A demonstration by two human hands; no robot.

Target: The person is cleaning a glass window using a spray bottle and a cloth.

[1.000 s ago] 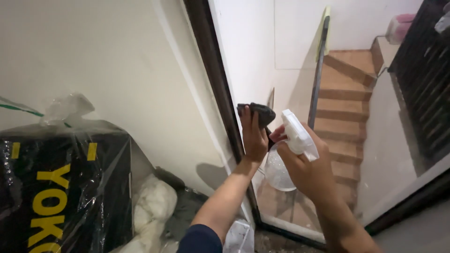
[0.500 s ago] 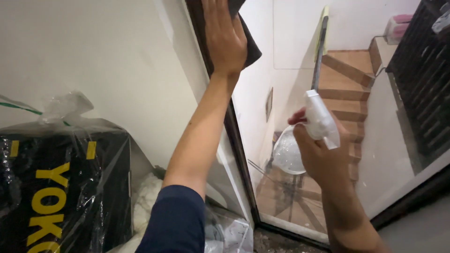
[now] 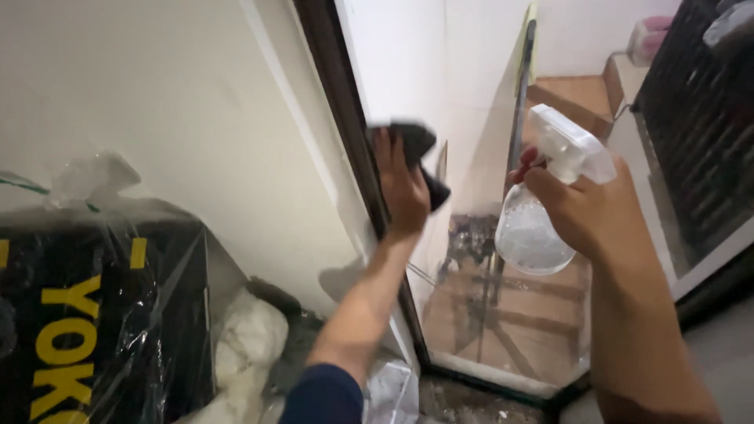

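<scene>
My left hand (image 3: 400,188) presses a dark cloth (image 3: 419,153) flat against the glass pane (image 3: 471,86), right beside its dark frame (image 3: 338,118). My right hand (image 3: 585,208) holds a clear spray bottle (image 3: 534,235) with a white trigger head (image 3: 569,145), a little in front of the glass and to the right of the cloth. The nozzle points at the pane. Through the glass I see a brown staircase (image 3: 573,98) going down.
A white wall (image 3: 157,110) fills the left side. At its foot stand a black package wrapped in clear plastic (image 3: 94,314) and white bags (image 3: 247,345). A dark slatted panel (image 3: 691,126) is at the right, and the lower frame (image 3: 503,389) runs along the floor.
My left hand swept the cloth up the frame edge to the top of view, then came back down to mid height. My right hand lifted the spray bottle up and slightly right.
</scene>
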